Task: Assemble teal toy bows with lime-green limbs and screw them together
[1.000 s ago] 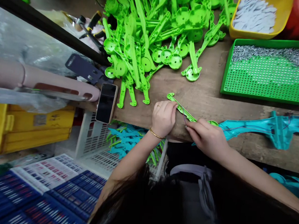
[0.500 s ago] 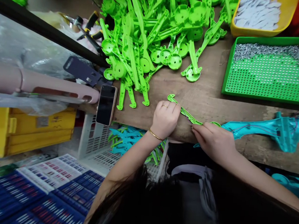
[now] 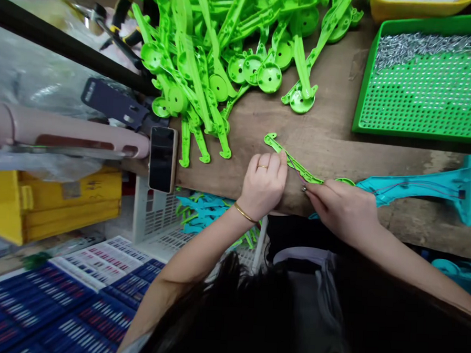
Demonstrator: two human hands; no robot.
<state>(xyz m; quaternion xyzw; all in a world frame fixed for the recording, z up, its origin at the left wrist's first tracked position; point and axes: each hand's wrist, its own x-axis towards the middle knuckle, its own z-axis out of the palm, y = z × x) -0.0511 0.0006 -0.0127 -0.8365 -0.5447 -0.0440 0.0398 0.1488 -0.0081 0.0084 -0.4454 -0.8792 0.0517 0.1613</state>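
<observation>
A long green plastic part (image 3: 295,164) lies on the wooden bench (image 3: 324,134) near its front edge. My left hand (image 3: 263,183) is closed over its left half, fingers curled on top. My right hand (image 3: 342,208) pinches a small metal piece and thin wire at the part's middle. A teal plastic part (image 3: 416,188) with wires along it stretches to the right from under my right hand.
A heap of green plastic parts (image 3: 226,44) fills the back of the bench. A green perforated tray (image 3: 425,97) with small metal pieces stands at the right. A phone (image 3: 162,158) overhangs the bench's left edge. Below are a white basket (image 3: 158,214) and a yellow crate (image 3: 52,198).
My right hand has slid a little right along the green part and now pinches at its middle. The view has shifted, so everything sits lower and nearer.
</observation>
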